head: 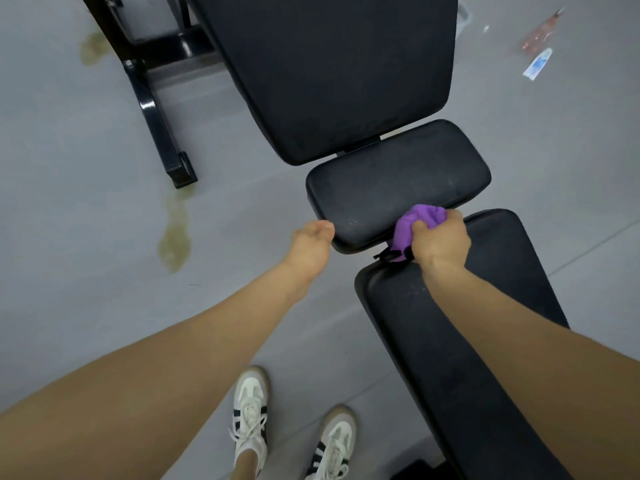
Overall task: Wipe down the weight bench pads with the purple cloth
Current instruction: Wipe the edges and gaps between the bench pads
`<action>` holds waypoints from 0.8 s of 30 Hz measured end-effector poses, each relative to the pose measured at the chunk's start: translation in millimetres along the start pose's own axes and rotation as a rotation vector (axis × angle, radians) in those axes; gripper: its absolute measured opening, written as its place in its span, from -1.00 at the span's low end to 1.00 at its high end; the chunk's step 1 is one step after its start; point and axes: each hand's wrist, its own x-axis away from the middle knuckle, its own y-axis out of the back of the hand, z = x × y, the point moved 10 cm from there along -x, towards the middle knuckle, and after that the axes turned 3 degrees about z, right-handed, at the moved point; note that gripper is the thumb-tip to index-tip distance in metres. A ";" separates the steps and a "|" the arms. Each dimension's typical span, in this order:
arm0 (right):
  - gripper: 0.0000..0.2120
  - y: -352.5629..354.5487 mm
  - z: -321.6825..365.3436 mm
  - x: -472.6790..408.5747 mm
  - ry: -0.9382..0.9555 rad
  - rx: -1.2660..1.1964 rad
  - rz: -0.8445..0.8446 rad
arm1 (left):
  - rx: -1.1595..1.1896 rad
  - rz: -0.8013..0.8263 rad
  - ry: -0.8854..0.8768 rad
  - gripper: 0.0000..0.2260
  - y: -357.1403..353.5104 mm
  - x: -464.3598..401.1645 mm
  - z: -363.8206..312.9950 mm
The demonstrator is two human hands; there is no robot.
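With the right hand [441, 239] clenching the bunched cloth [417, 225] and the left hand [311, 237] steadying the small pad [398, 181], its grip unclear, the wad could snag in the pad gap.

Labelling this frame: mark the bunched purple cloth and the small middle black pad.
bunched purple cloth [420, 218], head view, upper folds above the fingers.
small middle black pad [398, 181], head view, top surface centre.
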 end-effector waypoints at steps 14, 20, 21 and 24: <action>-0.90 -49.6 12.7 29.7 -0.122 0.110 0.356 | -0.055 0.025 -0.022 -0.63 26.4 -13.2 20.6; -0.85 -52.1 -2.9 24.2 -0.010 0.253 0.194 | 0.000 0.090 -0.035 -0.63 13.9 -17.9 23.3; -0.84 -59.9 -1.0 28.4 -0.008 0.290 0.238 | 0.009 0.098 -0.035 -0.64 12.1 -18.0 22.3; -0.83 -80.1 10.5 53.6 0.040 0.392 0.434 | 0.034 0.091 -0.049 -0.65 13.7 -17.1 17.7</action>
